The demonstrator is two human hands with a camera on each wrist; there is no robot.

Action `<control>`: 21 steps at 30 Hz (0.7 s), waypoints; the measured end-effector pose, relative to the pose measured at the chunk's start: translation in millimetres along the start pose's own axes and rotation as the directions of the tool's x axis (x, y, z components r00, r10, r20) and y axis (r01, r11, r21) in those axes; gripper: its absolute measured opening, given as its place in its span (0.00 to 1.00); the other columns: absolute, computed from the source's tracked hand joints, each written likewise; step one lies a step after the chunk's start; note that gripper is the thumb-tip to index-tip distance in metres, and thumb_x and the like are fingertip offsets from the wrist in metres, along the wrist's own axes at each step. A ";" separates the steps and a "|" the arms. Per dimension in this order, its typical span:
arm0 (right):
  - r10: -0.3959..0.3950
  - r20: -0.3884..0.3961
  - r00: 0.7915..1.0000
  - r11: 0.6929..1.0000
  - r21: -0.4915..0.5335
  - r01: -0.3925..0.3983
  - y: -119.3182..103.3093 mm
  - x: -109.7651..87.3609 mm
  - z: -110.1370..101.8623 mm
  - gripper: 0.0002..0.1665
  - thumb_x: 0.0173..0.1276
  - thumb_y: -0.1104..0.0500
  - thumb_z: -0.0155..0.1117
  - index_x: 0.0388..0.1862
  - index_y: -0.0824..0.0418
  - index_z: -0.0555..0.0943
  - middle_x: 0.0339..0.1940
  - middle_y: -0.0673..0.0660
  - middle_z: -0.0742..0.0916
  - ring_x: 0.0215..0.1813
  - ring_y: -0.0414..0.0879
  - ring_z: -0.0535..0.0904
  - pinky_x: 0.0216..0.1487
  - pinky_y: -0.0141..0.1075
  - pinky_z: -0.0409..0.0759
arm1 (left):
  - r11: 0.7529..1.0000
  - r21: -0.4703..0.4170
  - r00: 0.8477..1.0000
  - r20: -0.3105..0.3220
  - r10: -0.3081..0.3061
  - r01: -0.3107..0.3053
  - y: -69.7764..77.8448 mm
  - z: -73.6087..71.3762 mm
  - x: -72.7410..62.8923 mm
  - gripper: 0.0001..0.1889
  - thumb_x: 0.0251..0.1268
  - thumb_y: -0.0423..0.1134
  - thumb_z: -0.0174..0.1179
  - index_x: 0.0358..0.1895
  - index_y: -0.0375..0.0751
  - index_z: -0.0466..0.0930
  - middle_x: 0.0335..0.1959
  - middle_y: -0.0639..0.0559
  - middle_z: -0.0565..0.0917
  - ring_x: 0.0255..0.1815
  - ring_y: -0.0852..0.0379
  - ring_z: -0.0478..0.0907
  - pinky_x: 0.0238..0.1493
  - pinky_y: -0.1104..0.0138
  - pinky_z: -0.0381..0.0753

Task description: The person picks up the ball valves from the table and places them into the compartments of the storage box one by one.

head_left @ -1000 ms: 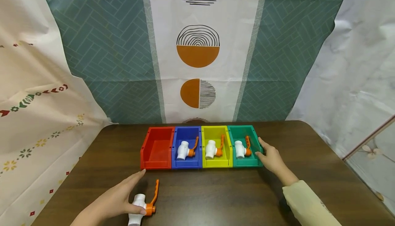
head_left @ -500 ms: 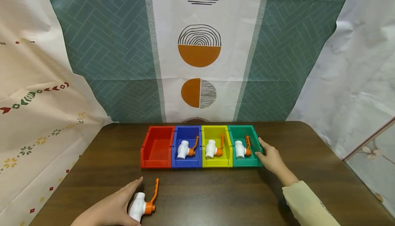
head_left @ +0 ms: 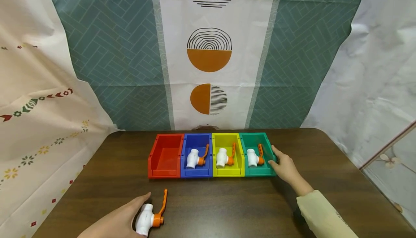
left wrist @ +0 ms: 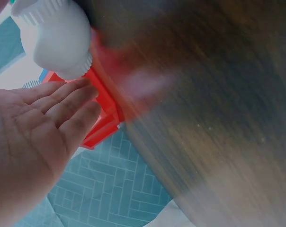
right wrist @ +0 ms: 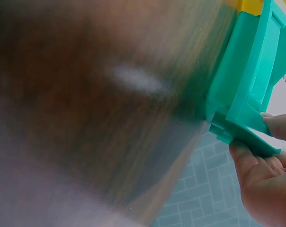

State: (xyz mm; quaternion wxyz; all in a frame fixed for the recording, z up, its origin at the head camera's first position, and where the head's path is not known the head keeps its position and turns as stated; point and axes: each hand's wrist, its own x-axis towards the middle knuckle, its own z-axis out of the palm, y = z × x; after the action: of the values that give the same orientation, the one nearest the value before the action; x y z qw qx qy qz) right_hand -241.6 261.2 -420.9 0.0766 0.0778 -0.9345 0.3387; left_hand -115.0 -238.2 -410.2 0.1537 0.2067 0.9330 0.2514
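A white ball valve (head_left: 144, 220) with an orange lever lies on the table at the front left. My left hand (head_left: 112, 219) is spread around its left side, the thumb near its lower end. In the left wrist view the fingers (left wrist: 69, 101) are straight, right beside the valve's white body (left wrist: 60, 40). My right hand (head_left: 286, 166) holds the right side wall of the green bin (head_left: 260, 172). The right wrist view shows the thumb (right wrist: 281, 126) at the wall's one face and the fingers at its other. Inside the green bin lies another ball valve (head_left: 252, 157).
Joined to the green bin in a row are a yellow bin (head_left: 228, 172), a blue bin (head_left: 196, 173) and a red bin (head_left: 164, 173). The yellow and blue ones each hold a ball valve; the red one shows a bare floor. A patterned cloth (head_left: 130, 50) hangs behind the brown table (head_left: 208, 205).
My left hand has drawn back a little toward me, its thumb sliding from across the valve to its lower end. My right hand stays on the green bin.
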 end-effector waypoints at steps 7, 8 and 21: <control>0.008 0.006 1.000 1.000 -0.007 -0.008 -1.0 -0.6 -0.2 0.37 0.66 0.67 0.57 0.72 0.73 0.56 0.66 0.76 0.67 0.65 0.69 0.66 0.59 0.61 0.70 | 1.000 -0.023 1.000 0.001 -0.013 0.013 -3.6 2.7 -0.4 0.55 0.41 0.60 0.73 0.67 0.28 0.59 0.63 0.38 0.70 0.57 0.43 0.72 0.51 0.52 0.79; 0.012 0.008 1.000 1.000 -0.005 -0.012 -1.1 -0.9 -0.1 0.37 0.67 0.67 0.57 0.72 0.73 0.55 0.66 0.76 0.67 0.65 0.69 0.66 0.59 0.61 0.70 | 1.000 -0.012 1.000 -0.003 -0.009 0.009 -4.0 2.9 -0.4 0.54 0.40 0.60 0.73 0.66 0.28 0.61 0.61 0.40 0.71 0.55 0.44 0.72 0.50 0.54 0.79; 0.016 0.001 1.000 1.000 -0.016 -0.016 -1.9 -0.2 0.7 0.37 0.66 0.67 0.57 0.72 0.73 0.56 0.66 0.76 0.67 0.65 0.70 0.67 0.59 0.61 0.70 | 0.998 -0.057 0.999 -0.030 0.014 -0.016 -7.2 2.0 -3.8 0.43 0.42 0.58 0.73 0.58 0.36 0.68 0.49 0.50 0.74 0.43 0.61 0.72 0.41 0.72 0.77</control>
State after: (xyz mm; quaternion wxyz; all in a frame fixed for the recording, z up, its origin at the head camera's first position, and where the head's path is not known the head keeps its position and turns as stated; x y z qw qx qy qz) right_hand -241.1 259.4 -420.2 0.0739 0.0700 -0.9378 0.3320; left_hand -113.1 -244.9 -415.0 0.1440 0.2055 0.9259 0.2824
